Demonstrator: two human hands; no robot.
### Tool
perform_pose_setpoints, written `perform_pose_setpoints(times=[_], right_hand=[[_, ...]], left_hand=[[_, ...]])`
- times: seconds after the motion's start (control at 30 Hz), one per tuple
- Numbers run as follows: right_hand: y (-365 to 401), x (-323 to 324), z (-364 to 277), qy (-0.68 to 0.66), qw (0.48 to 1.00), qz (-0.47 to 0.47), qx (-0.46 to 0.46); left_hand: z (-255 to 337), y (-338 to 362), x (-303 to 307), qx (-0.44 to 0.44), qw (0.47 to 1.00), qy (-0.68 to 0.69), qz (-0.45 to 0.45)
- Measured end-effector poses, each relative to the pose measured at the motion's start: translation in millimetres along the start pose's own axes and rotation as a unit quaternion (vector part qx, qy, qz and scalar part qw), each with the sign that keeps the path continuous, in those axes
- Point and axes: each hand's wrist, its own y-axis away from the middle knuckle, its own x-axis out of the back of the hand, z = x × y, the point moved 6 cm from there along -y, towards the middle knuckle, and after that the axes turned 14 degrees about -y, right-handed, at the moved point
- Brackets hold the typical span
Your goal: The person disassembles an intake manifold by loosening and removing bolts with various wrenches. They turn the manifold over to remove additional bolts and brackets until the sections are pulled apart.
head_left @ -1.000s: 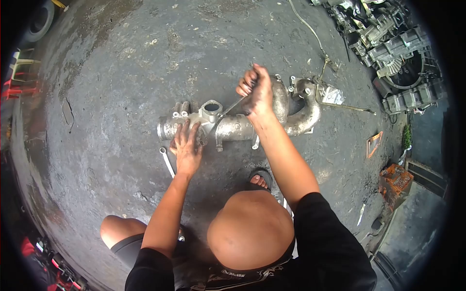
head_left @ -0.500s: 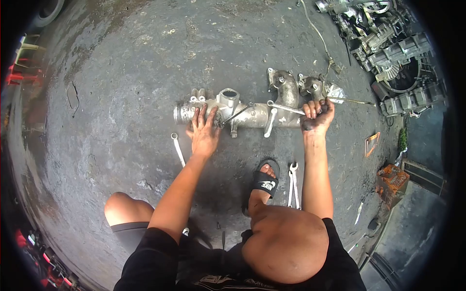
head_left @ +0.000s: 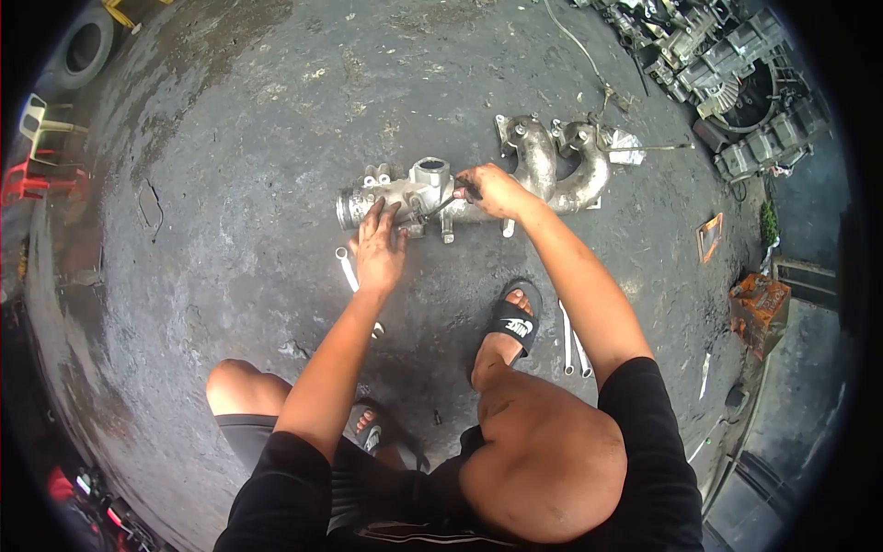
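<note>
A grey metal intake manifold [head_left: 409,195] lies on the floor, its two curved pipes [head_left: 536,166] at the right. My left hand [head_left: 379,253] rests on its left end, fingers spread and pressed to the metal. A thin dark bar-like tool [head_left: 440,208] slants across the manifold beside those fingertips. Its upper end meets my right hand [head_left: 492,191], whose fingers are curled around it. Below my right hand, a short silver metal end [head_left: 508,228] sticks out at the manifold's lower edge; the rest of it is hidden.
One combination wrench [head_left: 347,269] lies near my left wrist, and two more wrenches [head_left: 570,340] lie right of my sandalled foot [head_left: 512,322]. Engine castings [head_left: 736,101] are piled at upper right. A rusty orange box [head_left: 762,311] stands at right; chairs [head_left: 41,152] and a tire [head_left: 85,48] are at far left.
My right hand has moved left from the manifold's right side to the upper end of the dark tool. My left hand stays on the left end. The camera view has shifted slightly.
</note>
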Motion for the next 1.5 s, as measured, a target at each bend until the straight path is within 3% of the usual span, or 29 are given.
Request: perform_pose_setpoints(times=[0.1,0.13,0.23,0.3,0.33,0.37,0.4,0.43,0.5,0.53,0.57,0.63,0.67,0.7,0.73,0.77,0.87,0.9,0.97,1.0,1.07,1.17,1.3,1.37,1.5], right_hand=[[2.0,4.0,-14.4,0.067,0.997,0.004,0.026],[3.9,8.1,-15.6,0.077,0.994,0.067,0.031],[-3.1,18.3,-5.5,0.014,0.989,0.143,0.03],[6.3,9.1,-6.3,-0.006,0.994,0.112,0.007],[11.8,-1.1,-7.5,-0.008,0.997,0.073,-0.002],[18.5,-11.4,-8.3,-0.01,0.999,0.032,-0.01],[31.3,-19.1,-10.5,-0.005,0.998,0.059,0.0],[45.7,-28.0,-9.0,-0.048,0.997,0.052,-0.013],[74.3,-49.6,1.5,-0.133,0.984,0.099,-0.059],[93.9,-62.8,6.3,-0.148,0.965,0.216,0.003],[98.1,-86.5,21.0,-0.284,0.95,0.113,-0.07],[115.7,-88.9,-2.1,-0.258,0.961,0.056,-0.082],[122.8,-91.9,-3.9,-0.262,0.96,0.053,-0.081],[129.0,-91.6,-3.8,-0.182,0.977,0.068,-0.084],[130.7,-89.9,-4.6,-0.102,0.988,0.086,-0.081],[133.1,-90.0,-4.2,-0.107,0.987,0.091,-0.072],[157.7,-68.1,4.1,-0.07,0.979,0.183,-0.059],[168.5,-57.2,7.7,-0.07,0.968,0.224,-0.083],[192.9,-48.1,20.3,-0.068,0.957,0.261,-0.109],[207.8,-46.4,33.8,-0.1,0.946,0.279,-0.133],[235.7,-49.2,52.5,-0.133,0.933,0.297,-0.157],[281.5,-67.9,75.1,-0.15,0.909,0.332,-0.202],[336.4,-102.7,73.9,-0.151,0.889,0.346,-0.259],[360.4,-121.8,67.8,-0.158,0.882,0.347,-0.275],[397.7,-164.6,82.9,-0.232,0.838,0.365,-0.332]], left_hand=[[-21.8,32.7,-1.6,0.042,0.996,0.077,0.007],[-21.0,43.5,-2.8,0.037,0.997,0.073,0.001],[-6.6,58.4,-8.8,0.048,0.997,0.057,-0.005],[-5.5,60.0,-30.3,0.127,0.965,0.208,-0.1],[-1.9,59.4,-33.6,0.122,0.965,0.209,-0.107],[-0.2,60.6,-38.0,0.198,0.909,0.335,-0.148],[3.4,63.8,-42.0,0.27,0.83,0.453,-0.183],[7.6,63.0,-38.7,0.269,0.83,0.452,-0.184],[27.6,68.9,-45.9,0.281,0.708,0.591,-0.264],[30.5,69.6,-50.3,0.283,0.709,0.59,-0.265],[32.4,67.5,-56.7,0.282,0.707,0.599,-0.248],[36.8,62.5,-69.5,0.282,0.707,0.606,-0.23],[38.9,63.3,-76.5,0.287,0.683,0.632,-0.229],[38.9,65.4,-80.6,0.292,0.66,0.655,-0.224],[37.1,67.2,-87.1,0.299,0.659,0.652,-0.226],[32.2,64.0,-89.3,0.294,0.667,0.648,-0.221],[21.1,50.7,-96.1,0.282,0.778,0.526,-0.196],[17.2,43.8,-99.1,0.279,0.777,0.529,-0.196],[-2.6,27.7,-87.8,0.227,0.929,0.271,-0.115],[-5.0,24.4,-88.3,0.228,0.927,0.273,-0.117],[-5.2,12.3,-75.1,0.151,0.975,0.154,-0.05],[-6.4,8.3,-68.1,0.195,0.966,0.121,-0.117],[-18.1,13.7,-83.4,0.254,0.945,0.158,-0.134],[-21.6,21.6,-70.6,0.362,0.924,0.056,-0.114],[-11.9,28.5,-65.3,0.338,0.938,0.042,-0.061]])
